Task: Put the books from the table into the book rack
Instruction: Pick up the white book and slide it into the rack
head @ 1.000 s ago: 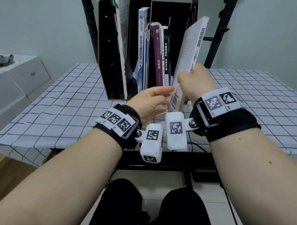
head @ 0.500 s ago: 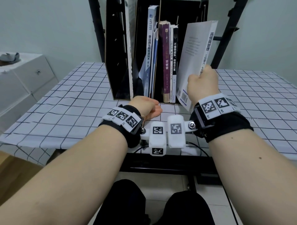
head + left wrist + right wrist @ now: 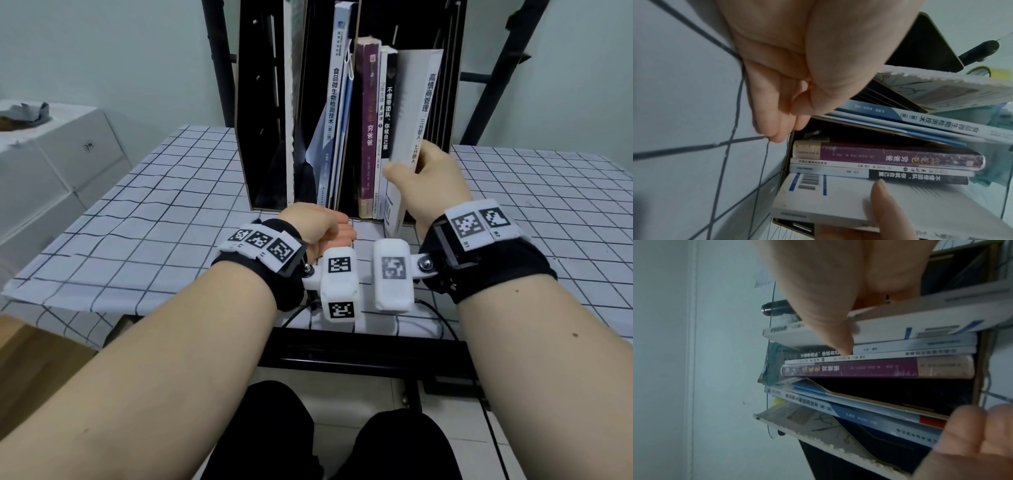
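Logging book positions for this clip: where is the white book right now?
In the head view, the white book stands in the rack's rightmost compartment, beside the black-spined book, gripped by the right hand.

Pale wall (image 3: 120, 51); white cabinet (image 3: 51, 154); tiled floor (image 3: 342, 397).

One rack (image 3: 260, 137) stands at twelve o'clock on one checked worktop (image 3: 144, 212). Four books share its right-hand bay: one purple (image 3: 368, 130), one thin white (image 3: 381, 137), one black-spined (image 3: 388, 113), one wide white (image 3: 416, 102). Toward eleven o'clock stand one blue-and-white book (image 3: 334, 102) and one ragged-edged booklet (image 3: 290, 102); thinner items between them cannot be counted. Two hands (image 3: 430, 185) show, each wrist with one tagged band. One white cabinet (image 3: 51, 154) sits at nine o'clock.
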